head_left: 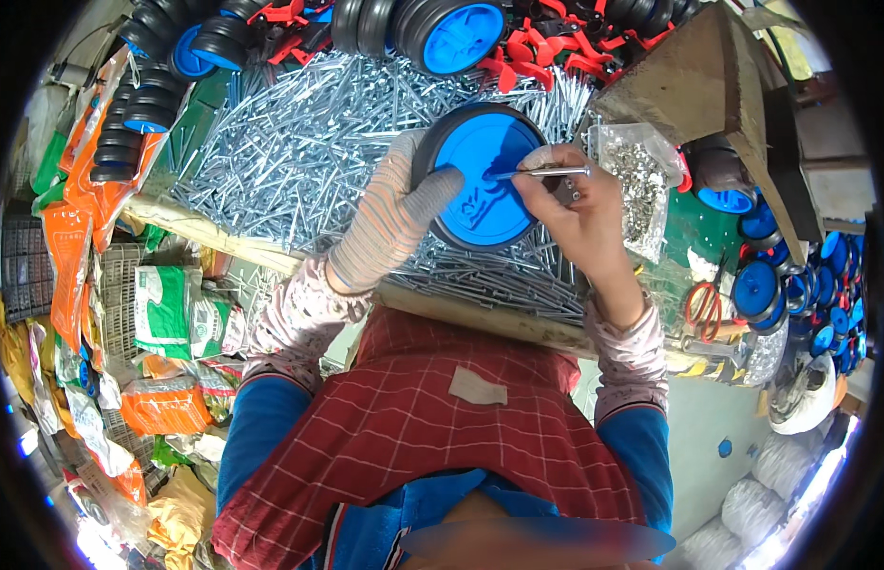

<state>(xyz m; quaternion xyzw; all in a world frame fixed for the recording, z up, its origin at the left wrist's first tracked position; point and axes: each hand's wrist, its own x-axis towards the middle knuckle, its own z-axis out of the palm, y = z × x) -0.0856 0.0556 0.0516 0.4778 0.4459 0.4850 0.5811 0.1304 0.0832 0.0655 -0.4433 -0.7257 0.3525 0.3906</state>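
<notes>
I see the gloved left hand (389, 223) gripping the black-tyred blue plastic wheel (484, 176) at twelve o'clock over the table's heap of steel pins (290, 142), bare right hand (579, 214) pinching a thin metal axle pin (541, 174) that may miss the hub and slip.

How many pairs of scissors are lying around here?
1. The orange-handled scissors lie on the bench at the right, below the bag of small metal parts. Others may be hidden under the clutter.
</notes>
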